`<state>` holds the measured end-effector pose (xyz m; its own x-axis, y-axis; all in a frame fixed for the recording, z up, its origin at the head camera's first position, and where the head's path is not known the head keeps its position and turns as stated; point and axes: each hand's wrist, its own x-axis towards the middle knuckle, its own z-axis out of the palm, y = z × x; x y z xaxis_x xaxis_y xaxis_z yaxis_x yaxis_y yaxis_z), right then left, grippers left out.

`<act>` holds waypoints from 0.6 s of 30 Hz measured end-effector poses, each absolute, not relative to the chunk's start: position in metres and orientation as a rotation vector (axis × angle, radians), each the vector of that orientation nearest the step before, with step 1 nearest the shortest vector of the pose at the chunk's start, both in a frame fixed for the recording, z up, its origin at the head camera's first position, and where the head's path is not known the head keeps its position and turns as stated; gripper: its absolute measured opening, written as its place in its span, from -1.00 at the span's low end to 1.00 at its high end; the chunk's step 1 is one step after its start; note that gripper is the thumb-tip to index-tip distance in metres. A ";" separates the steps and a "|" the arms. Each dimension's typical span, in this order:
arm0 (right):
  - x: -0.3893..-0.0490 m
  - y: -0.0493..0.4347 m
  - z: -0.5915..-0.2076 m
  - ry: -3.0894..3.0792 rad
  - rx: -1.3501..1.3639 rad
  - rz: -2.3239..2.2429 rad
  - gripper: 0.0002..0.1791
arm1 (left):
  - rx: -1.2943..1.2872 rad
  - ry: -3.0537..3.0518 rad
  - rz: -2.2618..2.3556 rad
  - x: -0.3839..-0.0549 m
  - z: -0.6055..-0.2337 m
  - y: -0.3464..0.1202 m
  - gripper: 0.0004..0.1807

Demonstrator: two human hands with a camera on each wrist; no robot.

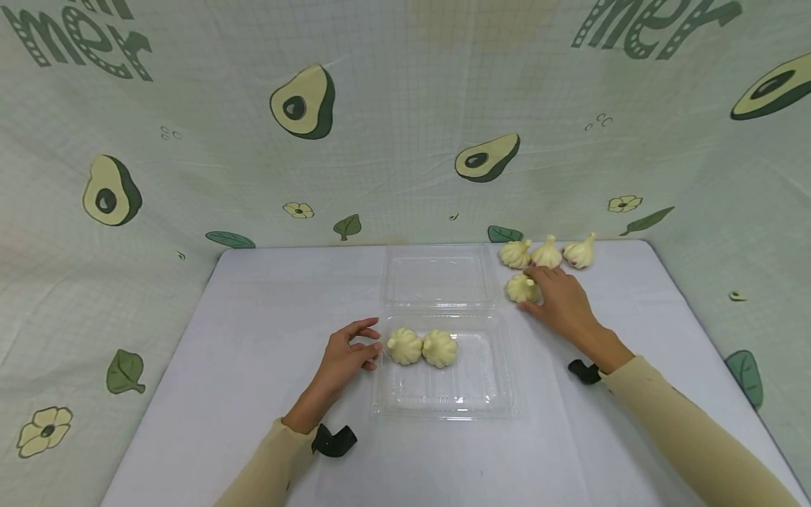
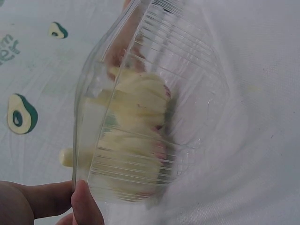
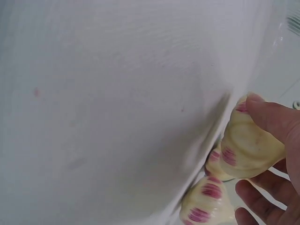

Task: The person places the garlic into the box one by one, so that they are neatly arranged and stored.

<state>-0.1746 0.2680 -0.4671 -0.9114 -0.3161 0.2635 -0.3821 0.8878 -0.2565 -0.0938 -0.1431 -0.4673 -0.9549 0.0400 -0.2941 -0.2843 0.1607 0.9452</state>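
A clear plastic clamshell container point(image 1: 481, 394) lies opened flat on the table, its lid point(image 1: 437, 278) toward the back. Two garlic bulbs point(image 1: 440, 348) sit side by side in the base's back left part. My left hand point(image 1: 345, 355) is at the base's left side; thumb and finger pinch the rim point(image 2: 80, 140) in the left wrist view. To the right of the lid, my right hand point(image 1: 560, 299) grips another garlic bulb point(image 1: 521, 289) between thumb and fingers. The right wrist view shows this held bulb's point(image 3: 248, 145) underside, with purple streaks.
Three more garlic bulbs point(image 1: 546, 253) stand in a row at the table's back edge, just beyond my right hand. A white cloth covers the table point(image 1: 266, 303). Behind it hangs a curtain point(image 1: 393, 91) printed with avocados.
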 end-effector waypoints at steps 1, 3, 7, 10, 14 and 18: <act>-0.174 0.269 -0.466 -2.845 0.525 0.455 -0.27 | -0.237 2.188 1.872 -0.094 -0.467 -0.143 -0.42; -0.172 0.269 -0.462 -2.846 0.517 0.464 -0.27 | -0.237 2.188 1.871 -0.094 -0.467 -0.143 -0.42; -0.166 0.269 -0.454 -2.834 0.516 0.463 -0.30 | -0.236 2.194 1.870 -0.094 -0.467 -0.143 -0.43; -0.163 0.268 -0.447 -2.813 0.528 0.461 -0.30 | -0.235 2.200 1.870 -0.093 -0.467 -0.143 -0.43; -0.157 0.265 -0.438 -2.779 0.557 0.475 -0.28 | -0.239 2.200 1.869 -0.093 -0.468 -0.143 -0.43; -0.149 0.259 -0.428 -2.753 0.596 0.493 -0.28 | -0.241 2.198 1.869 -0.094 -0.467 -0.142 -0.42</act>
<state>-0.1495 0.2586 -0.4284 -0.8753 -0.3452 0.3387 -0.4413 0.8566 -0.2675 -0.0937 -0.1425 -0.4675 -0.9561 0.0330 -0.2911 -0.2820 0.1655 0.9450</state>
